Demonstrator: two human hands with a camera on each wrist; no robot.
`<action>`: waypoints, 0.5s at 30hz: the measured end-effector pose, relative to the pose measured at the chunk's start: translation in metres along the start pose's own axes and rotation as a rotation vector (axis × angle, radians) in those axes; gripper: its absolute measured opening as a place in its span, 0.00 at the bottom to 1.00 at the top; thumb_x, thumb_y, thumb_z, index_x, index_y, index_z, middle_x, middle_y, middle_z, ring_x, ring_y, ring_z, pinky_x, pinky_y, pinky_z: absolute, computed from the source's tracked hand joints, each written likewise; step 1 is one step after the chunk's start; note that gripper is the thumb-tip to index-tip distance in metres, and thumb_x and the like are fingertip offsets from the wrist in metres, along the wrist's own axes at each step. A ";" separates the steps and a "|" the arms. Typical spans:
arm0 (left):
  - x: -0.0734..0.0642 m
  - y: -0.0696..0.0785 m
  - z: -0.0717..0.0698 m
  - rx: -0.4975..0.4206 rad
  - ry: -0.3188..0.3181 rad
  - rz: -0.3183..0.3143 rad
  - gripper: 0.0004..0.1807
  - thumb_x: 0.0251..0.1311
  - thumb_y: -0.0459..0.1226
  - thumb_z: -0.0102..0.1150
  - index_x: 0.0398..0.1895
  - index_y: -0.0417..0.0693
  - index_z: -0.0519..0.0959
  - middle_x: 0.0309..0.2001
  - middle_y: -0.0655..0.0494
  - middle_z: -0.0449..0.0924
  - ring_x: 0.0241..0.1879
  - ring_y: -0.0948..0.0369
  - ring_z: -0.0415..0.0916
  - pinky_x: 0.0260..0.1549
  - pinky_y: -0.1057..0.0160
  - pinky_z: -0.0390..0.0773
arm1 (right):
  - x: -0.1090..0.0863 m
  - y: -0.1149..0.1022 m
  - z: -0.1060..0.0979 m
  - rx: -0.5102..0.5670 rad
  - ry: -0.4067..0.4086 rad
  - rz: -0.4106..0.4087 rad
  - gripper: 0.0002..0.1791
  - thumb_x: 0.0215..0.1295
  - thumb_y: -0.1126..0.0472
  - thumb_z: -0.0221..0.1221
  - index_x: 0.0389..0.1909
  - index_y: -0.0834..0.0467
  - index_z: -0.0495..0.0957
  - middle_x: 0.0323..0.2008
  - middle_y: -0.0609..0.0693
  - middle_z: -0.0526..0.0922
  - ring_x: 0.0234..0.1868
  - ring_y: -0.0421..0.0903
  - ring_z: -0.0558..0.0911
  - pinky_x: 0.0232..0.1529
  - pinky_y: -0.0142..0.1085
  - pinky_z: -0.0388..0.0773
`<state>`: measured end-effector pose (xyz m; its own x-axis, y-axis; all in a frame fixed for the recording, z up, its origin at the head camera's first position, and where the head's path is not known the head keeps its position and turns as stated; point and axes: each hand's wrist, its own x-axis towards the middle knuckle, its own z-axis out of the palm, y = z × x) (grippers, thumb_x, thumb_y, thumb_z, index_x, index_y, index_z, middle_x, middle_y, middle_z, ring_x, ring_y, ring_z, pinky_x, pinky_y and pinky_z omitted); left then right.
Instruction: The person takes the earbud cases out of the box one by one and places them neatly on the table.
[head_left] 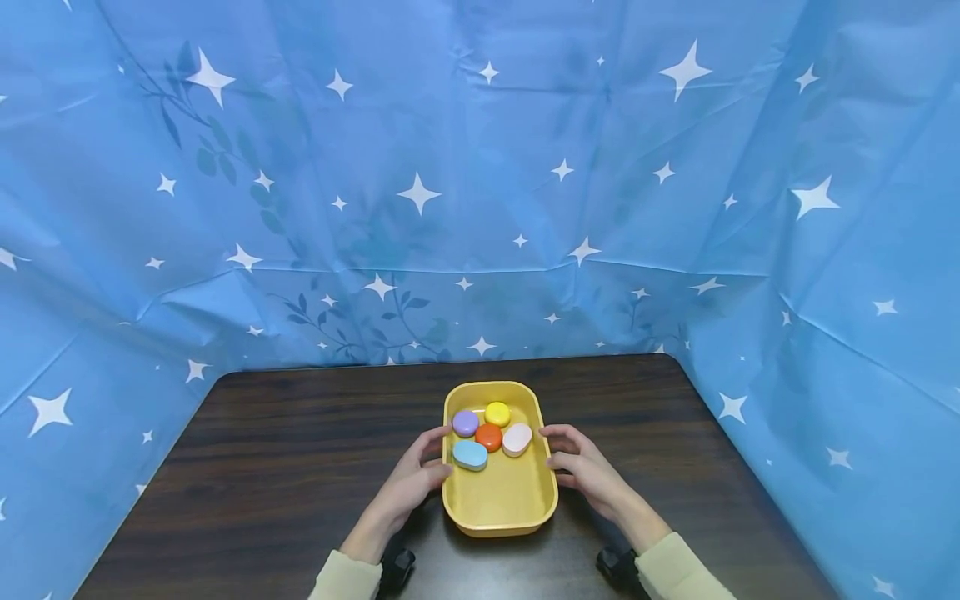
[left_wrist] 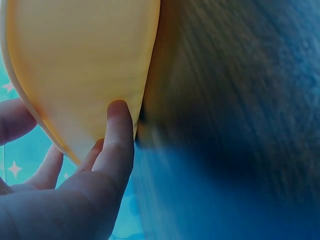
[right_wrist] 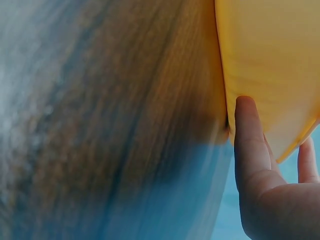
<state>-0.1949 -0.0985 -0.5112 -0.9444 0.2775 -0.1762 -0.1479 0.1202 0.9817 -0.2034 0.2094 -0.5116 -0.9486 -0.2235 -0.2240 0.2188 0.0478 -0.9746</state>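
Observation:
A yellow rectangular tray (head_left: 501,532) with rounded corners is at the middle of the dark table, between both hands. Several smooth, pebble-like pieces are grouped in its far half: purple (head_left: 466,423), yellow (head_left: 497,414), orange-red (head_left: 489,437), pale pink (head_left: 517,440) and light blue (head_left: 470,455). My left hand (head_left: 411,479) touches the tray's left wall with spread fingertips and thumb. From the other side, my right hand (head_left: 592,475) rests its fingertips along the right wall. Both wrist views show a fairly straight digit pressed flat on the tray's outer side; neither shows the tray's inside.
The dark wood-grain table (head_left: 315,450) extends to both sides of the tray. Behind it and at its sides hangs a blue cloth (head_left: 487,217) with white stars, meeting the table's far edge. Black wrist-worn cameras (head_left: 397,571) sit below both hands.

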 end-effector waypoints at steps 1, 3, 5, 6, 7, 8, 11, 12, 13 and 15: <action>0.000 0.000 0.000 0.000 0.001 0.002 0.35 0.66 0.32 0.57 0.77 0.46 0.60 0.71 0.36 0.62 0.63 0.45 0.72 0.58 0.47 0.76 | 0.000 0.000 0.000 0.001 0.000 0.000 0.28 0.67 0.68 0.55 0.69 0.62 0.66 0.64 0.64 0.71 0.59 0.57 0.76 0.53 0.49 0.81; 0.000 -0.001 -0.001 -0.002 0.003 0.003 0.35 0.66 0.32 0.57 0.77 0.46 0.60 0.71 0.36 0.62 0.63 0.45 0.72 0.58 0.47 0.76 | 0.000 0.000 0.001 0.003 -0.004 0.000 0.28 0.68 0.68 0.55 0.69 0.62 0.66 0.64 0.65 0.71 0.59 0.57 0.76 0.53 0.48 0.81; -0.001 -0.001 -0.002 -0.004 0.007 0.001 0.35 0.66 0.32 0.56 0.76 0.46 0.60 0.71 0.36 0.62 0.63 0.44 0.71 0.58 0.46 0.76 | 0.000 0.000 0.003 0.005 -0.008 0.000 0.28 0.68 0.68 0.55 0.69 0.61 0.66 0.64 0.64 0.71 0.59 0.57 0.76 0.53 0.48 0.81; -0.001 -0.002 -0.002 -0.006 0.009 -0.001 0.35 0.66 0.32 0.56 0.76 0.46 0.60 0.71 0.37 0.62 0.64 0.45 0.71 0.58 0.46 0.76 | 0.000 0.000 0.003 0.004 -0.010 0.002 0.28 0.68 0.68 0.55 0.69 0.61 0.66 0.64 0.64 0.71 0.59 0.56 0.77 0.53 0.48 0.81; -0.002 -0.002 -0.003 -0.008 0.010 -0.004 0.35 0.67 0.31 0.56 0.77 0.46 0.60 0.71 0.37 0.62 0.64 0.44 0.71 0.58 0.46 0.76 | 0.000 0.000 0.004 0.006 -0.013 0.002 0.28 0.68 0.67 0.55 0.69 0.61 0.66 0.64 0.64 0.71 0.59 0.56 0.77 0.53 0.48 0.81; -0.002 -0.001 -0.003 -0.010 0.011 -0.007 0.35 0.67 0.31 0.56 0.77 0.45 0.60 0.71 0.36 0.62 0.64 0.44 0.71 0.58 0.46 0.76 | 0.000 0.000 0.005 0.008 -0.017 0.002 0.28 0.68 0.67 0.56 0.69 0.61 0.66 0.64 0.64 0.71 0.58 0.56 0.77 0.53 0.48 0.81; -0.004 -0.001 -0.005 -0.017 0.013 -0.015 0.35 0.66 0.31 0.56 0.77 0.45 0.59 0.71 0.36 0.62 0.64 0.44 0.71 0.58 0.46 0.77 | 0.000 0.001 0.007 0.014 -0.029 0.003 0.28 0.68 0.67 0.56 0.69 0.61 0.65 0.64 0.64 0.71 0.59 0.56 0.77 0.54 0.48 0.81; -0.005 -0.001 -0.005 -0.023 0.012 -0.017 0.35 0.66 0.31 0.56 0.77 0.45 0.59 0.71 0.36 0.62 0.64 0.44 0.71 0.57 0.46 0.77 | -0.001 0.001 0.008 0.016 -0.031 0.002 0.28 0.68 0.67 0.56 0.69 0.61 0.65 0.64 0.64 0.71 0.59 0.56 0.77 0.54 0.48 0.81; -0.005 -0.001 -0.006 -0.028 0.011 -0.018 0.36 0.66 0.31 0.56 0.77 0.45 0.59 0.71 0.35 0.61 0.64 0.43 0.70 0.57 0.46 0.77 | -0.001 0.001 0.008 0.019 -0.034 0.001 0.28 0.68 0.67 0.56 0.69 0.61 0.65 0.65 0.65 0.70 0.59 0.56 0.77 0.54 0.48 0.81; -0.006 -0.001 -0.007 -0.035 0.010 -0.019 0.36 0.67 0.31 0.55 0.77 0.45 0.59 0.72 0.35 0.61 0.65 0.43 0.70 0.57 0.47 0.77 | -0.001 0.001 0.010 0.020 -0.034 0.000 0.28 0.68 0.66 0.56 0.69 0.61 0.65 0.65 0.65 0.70 0.59 0.56 0.77 0.54 0.49 0.81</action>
<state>-0.1910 -0.1072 -0.5101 -0.9440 0.2664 -0.1947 -0.1761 0.0923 0.9800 -0.2004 0.2000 -0.5122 -0.9403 -0.2568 -0.2236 0.2239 0.0285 -0.9742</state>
